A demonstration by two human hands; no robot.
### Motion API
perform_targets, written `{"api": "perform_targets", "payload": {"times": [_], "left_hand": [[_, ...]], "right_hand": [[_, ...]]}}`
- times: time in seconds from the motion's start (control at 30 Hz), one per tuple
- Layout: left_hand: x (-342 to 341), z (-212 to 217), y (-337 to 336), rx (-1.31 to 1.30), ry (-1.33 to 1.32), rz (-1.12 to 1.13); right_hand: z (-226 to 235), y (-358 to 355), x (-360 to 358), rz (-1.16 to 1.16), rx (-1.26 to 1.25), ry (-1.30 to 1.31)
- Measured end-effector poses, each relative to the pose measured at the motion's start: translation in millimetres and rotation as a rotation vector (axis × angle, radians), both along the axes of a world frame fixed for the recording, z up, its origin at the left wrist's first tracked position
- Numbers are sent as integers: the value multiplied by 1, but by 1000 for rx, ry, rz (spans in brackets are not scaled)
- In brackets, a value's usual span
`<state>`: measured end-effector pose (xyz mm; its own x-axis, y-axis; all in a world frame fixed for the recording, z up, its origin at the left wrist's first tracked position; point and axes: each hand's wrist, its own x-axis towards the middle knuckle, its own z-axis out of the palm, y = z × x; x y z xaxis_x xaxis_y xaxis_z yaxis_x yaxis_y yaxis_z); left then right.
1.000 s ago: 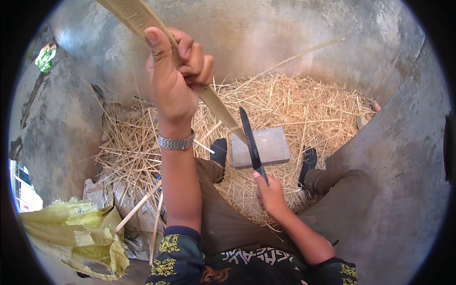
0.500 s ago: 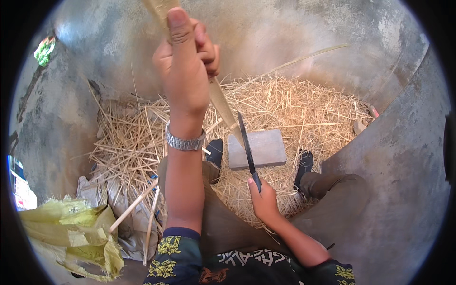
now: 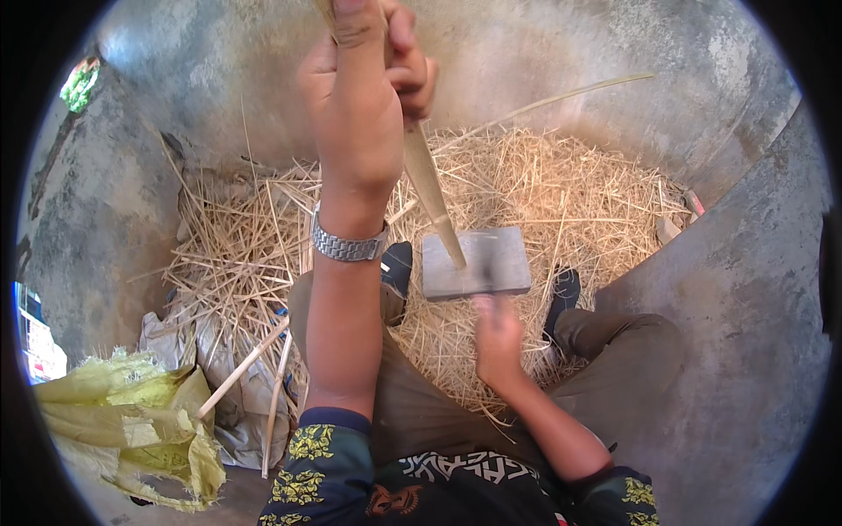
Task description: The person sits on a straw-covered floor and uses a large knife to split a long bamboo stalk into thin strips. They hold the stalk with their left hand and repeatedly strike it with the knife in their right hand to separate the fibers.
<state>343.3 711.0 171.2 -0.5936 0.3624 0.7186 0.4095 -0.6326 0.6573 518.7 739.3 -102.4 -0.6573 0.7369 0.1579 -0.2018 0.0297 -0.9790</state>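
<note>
Bamboo strip (image 3: 426,180) clamped in left hand (image 3: 361,105), blurred knife (image 3: 490,272) clamped in right hand (image 3: 499,346); thin slivers (image 3: 570,193) heaped below, strip's trimming seemingly unfinished.

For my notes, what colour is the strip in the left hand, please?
The strip is pale yellowish tan, best seen in the head view.

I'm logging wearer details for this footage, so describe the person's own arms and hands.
The left hand and right hand are ungloved. A silver metal-link band circles the left wrist; no face shows on it. The left sleeve and right sleeve are short and dark with yellow ornamental patterns; the left has a plain navy hem.
</note>
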Motion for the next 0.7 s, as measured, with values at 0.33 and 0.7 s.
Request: {"api": "perform_targets", "payload": {"times": [0.33, 0.7], "left_hand": [[-8, -8, -9, 7, -8, -137], [-6, -11, 4, 17, 27, 84]], "right_hand": [[99, 63, 20, 551, -956, -349], [-59, 14, -23, 45, 310, -588]]}}
